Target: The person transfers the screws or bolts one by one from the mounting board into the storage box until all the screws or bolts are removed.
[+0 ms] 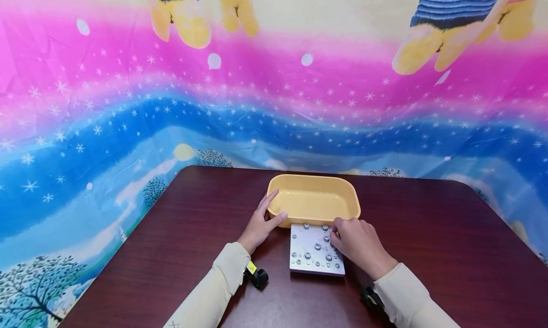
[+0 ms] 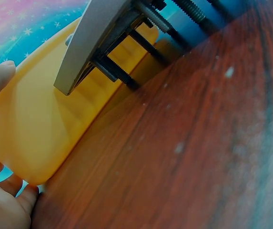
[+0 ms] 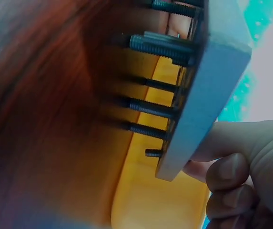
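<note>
A yellow plastic container (image 1: 314,204) stands on the table. My left hand (image 1: 259,225) holds its near left corner, thumb at the near rim and fingers along the left end. Against the container's near side is a silver metal plate (image 1: 305,244) with several socket-head bolts (image 1: 318,246) in it. Threaded bolt shanks (image 3: 150,107) stick out below the plate. My right hand (image 1: 359,242) is over the plate's far right part, its fingers curled in a pinch, seemingly on a bolt whose head they cover. In the right wrist view the plate's edge hides the fingertips.
The dark reddish-brown table (image 1: 205,213) reaches away on both sides. A patterned cloth (image 1: 274,104) hangs behind its far edge. Black wrist cameras (image 1: 259,278) sit at both cuffs, close to the tabletop.
</note>
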A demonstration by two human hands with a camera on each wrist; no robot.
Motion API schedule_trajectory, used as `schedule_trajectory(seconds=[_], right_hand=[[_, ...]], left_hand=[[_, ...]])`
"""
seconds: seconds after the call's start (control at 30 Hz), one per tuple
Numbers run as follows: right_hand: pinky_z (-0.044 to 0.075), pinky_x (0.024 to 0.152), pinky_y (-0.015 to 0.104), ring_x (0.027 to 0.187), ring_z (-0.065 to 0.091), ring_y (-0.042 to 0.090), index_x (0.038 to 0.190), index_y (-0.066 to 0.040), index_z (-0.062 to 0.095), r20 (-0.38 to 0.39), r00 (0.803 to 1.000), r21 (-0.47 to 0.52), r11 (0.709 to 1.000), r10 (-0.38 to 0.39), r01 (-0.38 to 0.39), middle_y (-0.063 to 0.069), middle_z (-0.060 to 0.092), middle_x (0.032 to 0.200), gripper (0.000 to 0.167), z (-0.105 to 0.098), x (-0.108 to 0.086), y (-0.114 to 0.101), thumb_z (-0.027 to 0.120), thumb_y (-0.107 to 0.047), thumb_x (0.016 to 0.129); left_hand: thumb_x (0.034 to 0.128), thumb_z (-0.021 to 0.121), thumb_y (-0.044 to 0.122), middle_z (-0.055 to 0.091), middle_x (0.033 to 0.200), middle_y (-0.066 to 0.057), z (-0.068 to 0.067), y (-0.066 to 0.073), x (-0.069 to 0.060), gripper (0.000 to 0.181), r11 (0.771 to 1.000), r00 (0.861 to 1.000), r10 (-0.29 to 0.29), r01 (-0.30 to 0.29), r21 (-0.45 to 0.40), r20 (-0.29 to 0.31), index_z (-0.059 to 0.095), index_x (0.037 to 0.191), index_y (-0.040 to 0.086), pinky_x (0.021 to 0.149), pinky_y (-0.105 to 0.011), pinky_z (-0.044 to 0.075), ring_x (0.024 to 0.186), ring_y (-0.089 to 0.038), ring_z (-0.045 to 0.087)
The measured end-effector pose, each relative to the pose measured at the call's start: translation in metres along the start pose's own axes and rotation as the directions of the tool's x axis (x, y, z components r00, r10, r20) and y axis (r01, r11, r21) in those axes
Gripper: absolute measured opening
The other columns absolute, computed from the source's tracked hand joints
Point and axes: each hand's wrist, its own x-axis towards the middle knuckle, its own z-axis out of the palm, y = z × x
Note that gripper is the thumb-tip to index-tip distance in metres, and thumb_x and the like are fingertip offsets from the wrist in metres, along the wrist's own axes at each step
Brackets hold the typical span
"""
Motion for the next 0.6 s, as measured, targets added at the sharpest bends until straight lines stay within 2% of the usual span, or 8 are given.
schedule_trajectory(seconds=[0.17,0.47,0.6], right_hand=[[0.036,0.042,0.026,0.045,0.041,0.008,0.077,-0.009,0.065,0.011,1.000,0.024,1.000,0.020,-0.020,-0.008,0.047,0.053,0.010,0.0027,0.0003,-0.0009,0.073,-0.015,0.079],[0.037,0.043,0.027,0.046,0.042,0.007,0.075,-0.011,0.063,-0.028,0.999,0.035,0.999,0.027,-0.026,-0.009,0.048,0.054,0.009,0.0050,-0.0002,0.0008,0.070,-0.014,0.081],[0.038,0.044,0.028,0.048,0.044,0.009,0.077,-0.010,0.065,-0.022,0.997,0.061,0.996,0.071,-0.070,-0.008,0.050,0.057,0.009,0.0056,-0.0012,-0.0001,0.071,-0.015,0.082]], left_hand=[[0.0933,0.065,0.022,0.006,0.161,-0.009,-0.0007,-0.0016,-0.0011,0.073,1.000,1.000,0.004,-0.004,-0.005,0.001,0.026,0.154,0.017,0.115,-0.045,0.022,0.146,-0.023,0.013],[0.0937,0.065,0.022,0.007,0.161,-0.009,-0.0001,0.0012,0.0001,0.071,1.000,1.000,0.002,-0.002,-0.011,0.002,0.027,0.154,0.019,0.115,-0.045,0.022,0.145,-0.024,0.016],[0.0936,0.065,0.023,0.007,0.161,-0.010,0.0000,0.0021,0.0000,0.070,1.000,1.000,-0.001,0.001,-0.004,0.001,0.028,0.153,0.021,0.115,-0.043,0.023,0.145,-0.024,0.016]])
